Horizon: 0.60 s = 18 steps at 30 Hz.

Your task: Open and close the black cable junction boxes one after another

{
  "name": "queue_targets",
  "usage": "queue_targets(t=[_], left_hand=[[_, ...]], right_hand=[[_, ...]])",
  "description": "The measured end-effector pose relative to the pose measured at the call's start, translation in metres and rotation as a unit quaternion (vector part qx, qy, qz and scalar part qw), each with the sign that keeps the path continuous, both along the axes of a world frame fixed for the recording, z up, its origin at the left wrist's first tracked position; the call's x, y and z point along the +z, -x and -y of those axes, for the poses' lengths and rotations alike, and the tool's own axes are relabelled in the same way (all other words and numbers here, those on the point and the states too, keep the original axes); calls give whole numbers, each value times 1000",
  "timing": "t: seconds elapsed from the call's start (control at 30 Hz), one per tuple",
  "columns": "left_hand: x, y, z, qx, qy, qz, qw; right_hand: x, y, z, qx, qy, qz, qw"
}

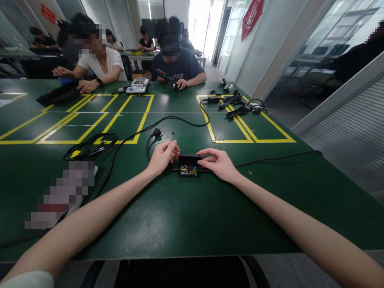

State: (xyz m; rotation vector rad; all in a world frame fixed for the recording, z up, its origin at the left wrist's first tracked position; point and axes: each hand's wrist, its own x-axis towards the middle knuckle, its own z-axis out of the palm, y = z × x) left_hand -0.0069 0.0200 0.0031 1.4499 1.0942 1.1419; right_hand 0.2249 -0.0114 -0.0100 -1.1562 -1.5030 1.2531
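In front of me on the green table lies a small power adapter (189, 171), its black case opened. Its circuit board with copper-wound coils faces up, and cables run out on both sides. Behind the board stands the black case cover (189, 157), tilted up. My right hand (218, 163) pinches the cover's right end between thumb and fingers. At the left end, my left hand (163, 157) is closed with its fingertips against the cover; its thumb is partly hidden. A black plug (156, 133) on a short cord lies just behind my left hand.
A coiled black cable (91, 147) and a pale, blurred-out flat object (64, 194) lie to my left. Black adapters and cables (238, 106) are piled at the far right. Yellow tape (146, 119) marks the table (144, 224). Two people work across from me.
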Motion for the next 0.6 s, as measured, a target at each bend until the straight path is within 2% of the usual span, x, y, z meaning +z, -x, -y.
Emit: queue_targets(t=[0.27, 0.4, 0.6], left_hand=[[-2, 1, -2, -6, -4, -2, 1000], [-2, 1, -2, -12, -6, -5, 1000], [-1, 2, -1, -27, -4, -21, 999]], right_hand=[[0, -1, 2, 22, -21, 28, 999], [5, -3, 4, 42, -60, 49, 996], [8, -3, 4, 46, -87, 1, 995]])
